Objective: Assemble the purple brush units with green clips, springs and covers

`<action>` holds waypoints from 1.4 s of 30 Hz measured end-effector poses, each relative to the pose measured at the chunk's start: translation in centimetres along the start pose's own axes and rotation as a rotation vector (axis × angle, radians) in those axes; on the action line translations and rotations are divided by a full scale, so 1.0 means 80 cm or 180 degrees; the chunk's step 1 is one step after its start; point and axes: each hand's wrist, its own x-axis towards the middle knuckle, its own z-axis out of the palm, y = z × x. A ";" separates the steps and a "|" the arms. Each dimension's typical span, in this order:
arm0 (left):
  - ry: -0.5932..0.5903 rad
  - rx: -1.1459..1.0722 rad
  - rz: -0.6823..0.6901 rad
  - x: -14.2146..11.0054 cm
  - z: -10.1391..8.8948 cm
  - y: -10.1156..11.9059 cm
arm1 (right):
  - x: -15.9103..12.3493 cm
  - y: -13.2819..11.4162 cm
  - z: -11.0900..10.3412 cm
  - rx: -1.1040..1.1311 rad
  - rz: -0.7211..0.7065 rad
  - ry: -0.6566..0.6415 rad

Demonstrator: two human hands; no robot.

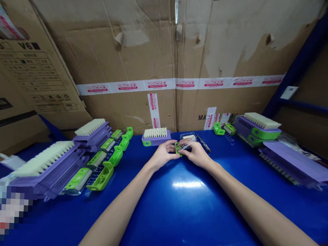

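Left hand [162,155]: our fingers grasp a green part [177,149].
Right hand [197,154]: our fingers pinch coiled wire [186,144].
Far tabletop [159,203] edge: purple brush [156,140].

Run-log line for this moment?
left hand: holding green part | right hand: at same part | beyond: purple brush | surface: blue table

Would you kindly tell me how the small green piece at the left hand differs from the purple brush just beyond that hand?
The green piece is much smaller than the brush. The piece looks green, while the brush is mostly purple with pale bristles. The left hand holds the piece, whereas the brush rests on the table. Both show bright green.
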 end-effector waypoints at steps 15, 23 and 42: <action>-0.0011 0.0187 -0.0002 0.002 0.003 -0.006 | 0.001 -0.007 0.002 -0.0084 -0.0040 -0.0032; 0.0363 0.0439 0.0121 0.002 0.013 -0.004 | 0.002 -0.003 0.006 -0.0228 0.0043 0.0166; 0.0759 0.2418 0.1131 -0.002 0.025 -0.015 | 0.000 -0.008 0.025 0.0222 0.1069 0.0982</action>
